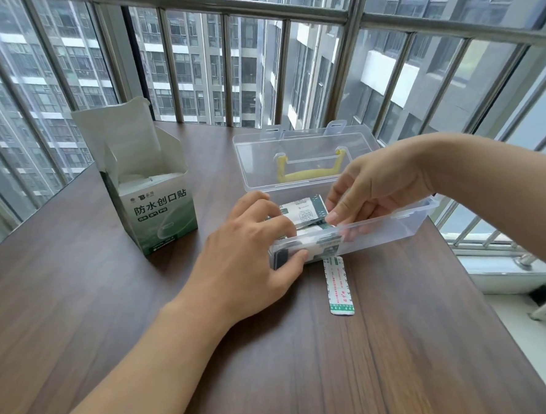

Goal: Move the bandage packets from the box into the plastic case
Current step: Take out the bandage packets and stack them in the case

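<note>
The clear plastic case point(391, 228) lies open at the table's middle, its lid point(303, 150) laid back with a yellow handle. Several green-and-white bandage packets point(304, 212) lie inside its left half. My left hand point(252, 256) grips the case's left end, thumb on the front wall, fingers over the rim onto the packets. My right hand point(369, 185) reaches into the case from the right, its fingers curled at the packets' right edge. One single bandage packet point(339, 286) lies on the table just in front of the case. The green-and-white box point(157, 214) stands open to the left, white contents showing inside.
The brown wooden table point(211, 370) ends at a metal railing point(256, 63) and window behind the case and to the right. The table's right edge runs close beside the case's right end.
</note>
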Demonstrator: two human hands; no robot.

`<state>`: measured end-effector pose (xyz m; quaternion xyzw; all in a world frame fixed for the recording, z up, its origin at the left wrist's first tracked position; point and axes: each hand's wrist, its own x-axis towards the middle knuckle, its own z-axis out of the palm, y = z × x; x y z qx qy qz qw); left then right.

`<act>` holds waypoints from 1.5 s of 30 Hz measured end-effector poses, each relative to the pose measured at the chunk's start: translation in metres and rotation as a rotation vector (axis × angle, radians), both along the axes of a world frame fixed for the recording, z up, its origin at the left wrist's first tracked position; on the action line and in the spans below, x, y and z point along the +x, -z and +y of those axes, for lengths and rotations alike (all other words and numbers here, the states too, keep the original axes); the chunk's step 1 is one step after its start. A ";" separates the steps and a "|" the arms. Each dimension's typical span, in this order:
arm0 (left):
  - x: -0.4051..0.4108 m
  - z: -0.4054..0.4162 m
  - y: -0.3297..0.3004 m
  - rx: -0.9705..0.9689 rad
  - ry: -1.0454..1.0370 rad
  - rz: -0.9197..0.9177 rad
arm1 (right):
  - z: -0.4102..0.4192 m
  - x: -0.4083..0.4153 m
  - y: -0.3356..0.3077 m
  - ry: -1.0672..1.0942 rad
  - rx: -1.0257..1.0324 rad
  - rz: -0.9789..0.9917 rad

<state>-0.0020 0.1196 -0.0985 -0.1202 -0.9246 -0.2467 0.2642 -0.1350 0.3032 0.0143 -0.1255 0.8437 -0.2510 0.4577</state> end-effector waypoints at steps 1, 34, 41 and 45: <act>0.000 0.001 0.000 0.006 -0.012 0.003 | 0.001 0.001 -0.001 0.011 -0.022 0.004; 0.001 0.000 -0.002 0.018 0.017 -0.008 | 0.033 0.023 0.018 -0.117 -0.458 0.144; 0.002 -0.001 -0.002 0.016 0.029 -0.011 | 0.035 0.031 0.021 -0.023 -0.566 0.231; 0.002 -0.001 -0.003 0.022 0.042 -0.011 | 0.032 0.029 0.020 0.124 -0.573 0.174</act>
